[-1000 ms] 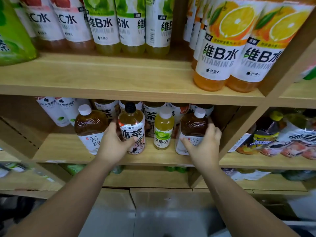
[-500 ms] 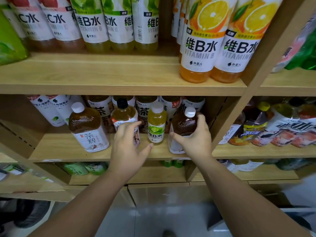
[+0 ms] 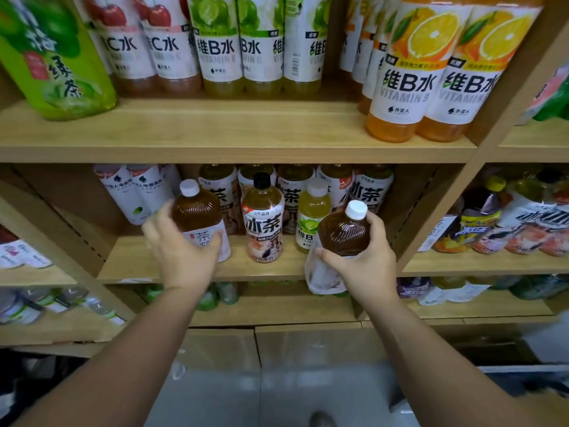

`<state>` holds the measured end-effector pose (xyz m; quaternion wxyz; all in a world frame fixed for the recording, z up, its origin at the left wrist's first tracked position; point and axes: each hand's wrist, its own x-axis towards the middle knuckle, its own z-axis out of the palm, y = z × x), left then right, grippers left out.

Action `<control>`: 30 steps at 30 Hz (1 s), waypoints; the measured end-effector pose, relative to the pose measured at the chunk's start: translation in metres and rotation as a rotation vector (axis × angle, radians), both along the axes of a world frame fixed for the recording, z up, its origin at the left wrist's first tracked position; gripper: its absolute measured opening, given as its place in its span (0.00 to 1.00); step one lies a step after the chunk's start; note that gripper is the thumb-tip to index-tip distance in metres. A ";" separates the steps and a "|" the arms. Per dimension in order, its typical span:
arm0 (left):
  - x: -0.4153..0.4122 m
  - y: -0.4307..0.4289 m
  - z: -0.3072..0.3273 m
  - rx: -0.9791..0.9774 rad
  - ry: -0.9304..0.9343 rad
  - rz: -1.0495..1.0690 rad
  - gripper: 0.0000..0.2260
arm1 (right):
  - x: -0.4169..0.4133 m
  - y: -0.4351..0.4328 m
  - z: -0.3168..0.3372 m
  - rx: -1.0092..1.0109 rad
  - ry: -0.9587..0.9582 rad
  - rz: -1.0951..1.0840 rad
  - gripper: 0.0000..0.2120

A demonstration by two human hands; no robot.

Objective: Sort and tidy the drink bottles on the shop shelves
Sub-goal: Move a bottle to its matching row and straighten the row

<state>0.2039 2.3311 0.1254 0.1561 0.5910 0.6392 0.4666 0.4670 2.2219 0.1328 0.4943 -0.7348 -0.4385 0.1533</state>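
Left hand (image 3: pixel 181 257) grips shelved bottle (image 3: pixel 197 211); right hand's (image 3: pixel 369 269) tilted bottle (image 3: pixel 343 232) overhangs edge (image 3: pixel 246 274).

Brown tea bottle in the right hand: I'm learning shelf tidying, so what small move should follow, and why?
Probably carry the lifted tea bottle left, next to the matching tea bottle. The right hand holds it tilted off the shelf; the left hand grips its twin, with an iced tea bottle and a vitamin drink between.

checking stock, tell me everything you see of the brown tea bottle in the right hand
The brown tea bottle is clear ribbed plastic holding dark brown liquid, with a white cap and a white label on its lower half. It is tilted, base out past the shelf edge, gripped by the right hand.
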 end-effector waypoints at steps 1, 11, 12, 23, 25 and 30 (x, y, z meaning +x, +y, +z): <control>-0.010 0.013 -0.001 -0.071 0.011 0.016 0.46 | -0.004 -0.001 0.001 0.002 0.008 0.002 0.47; -0.037 0.068 -0.007 -0.327 -0.136 -0.261 0.39 | -0.025 -0.020 0.008 -0.008 0.000 -0.055 0.46; -0.037 0.066 -0.005 -0.297 -0.129 -0.271 0.39 | -0.026 -0.021 0.010 -0.011 -0.005 -0.059 0.46; -0.065 -0.012 0.053 -0.165 -0.130 -0.559 0.38 | -0.063 -0.038 0.102 0.150 -0.202 0.017 0.44; -0.068 -0.024 0.091 -0.085 -0.128 -0.584 0.39 | -0.069 -0.037 0.132 0.211 -0.239 0.026 0.44; -0.068 -0.033 0.187 0.156 -0.275 -0.638 0.38 | -0.083 -0.030 0.206 0.458 -0.268 0.016 0.40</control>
